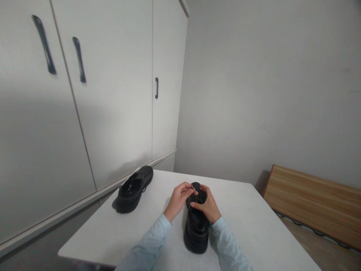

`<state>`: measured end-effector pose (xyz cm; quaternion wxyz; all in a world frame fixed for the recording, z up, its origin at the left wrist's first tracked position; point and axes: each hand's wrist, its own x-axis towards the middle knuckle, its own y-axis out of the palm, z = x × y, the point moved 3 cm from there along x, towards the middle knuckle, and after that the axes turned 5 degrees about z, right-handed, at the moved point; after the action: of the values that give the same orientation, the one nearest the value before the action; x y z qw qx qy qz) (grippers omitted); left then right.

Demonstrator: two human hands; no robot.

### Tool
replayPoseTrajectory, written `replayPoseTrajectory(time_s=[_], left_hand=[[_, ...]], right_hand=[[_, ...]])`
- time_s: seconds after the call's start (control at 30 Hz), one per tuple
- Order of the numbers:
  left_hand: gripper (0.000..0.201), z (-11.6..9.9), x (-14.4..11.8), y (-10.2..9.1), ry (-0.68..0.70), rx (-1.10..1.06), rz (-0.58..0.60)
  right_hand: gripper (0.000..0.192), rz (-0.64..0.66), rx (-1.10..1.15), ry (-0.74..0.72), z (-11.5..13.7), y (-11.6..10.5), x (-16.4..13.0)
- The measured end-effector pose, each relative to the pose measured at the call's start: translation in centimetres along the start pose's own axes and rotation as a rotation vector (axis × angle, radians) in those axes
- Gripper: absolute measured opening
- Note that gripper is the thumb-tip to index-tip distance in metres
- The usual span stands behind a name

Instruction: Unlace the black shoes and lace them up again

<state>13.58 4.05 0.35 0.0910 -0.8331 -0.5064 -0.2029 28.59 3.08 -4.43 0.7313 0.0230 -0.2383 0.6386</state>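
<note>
A black shoe [196, 229] stands on the white table [248, 226] right in front of me, heel toward me. My left hand [178, 199] pinches a lace end near the shoe's toe, fingers closed on it. My right hand [207, 205] rests on the shoe's upper at the laces, fingers curled onto them. Both arms wear light blue sleeves. A second black shoe [134, 188] lies at the table's far left corner, apart from both hands.
White cupboard doors with dark handles [79, 59] fill the left side. A plain grey wall [267, 94] is behind the table. A low wooden board [316, 203] lies to the right, beyond the table's edge.
</note>
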Motion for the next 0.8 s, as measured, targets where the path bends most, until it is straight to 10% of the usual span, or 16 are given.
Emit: replayPoseTrajectory(time_s=[0.33,0.8], left_hand=[[0.020,-3.9,-1.4,1.4,-0.015,-0.041,-0.086],[0.019,-7.1,-6.0,4.6,0.338,0.550,-0.074]], right_hand=[[0.062,0.020,-0.099,-0.027,-0.4,0.4,0.0],[0.052,-0.003,-0.272,-0.172,-1.9,0.5,0.3]])
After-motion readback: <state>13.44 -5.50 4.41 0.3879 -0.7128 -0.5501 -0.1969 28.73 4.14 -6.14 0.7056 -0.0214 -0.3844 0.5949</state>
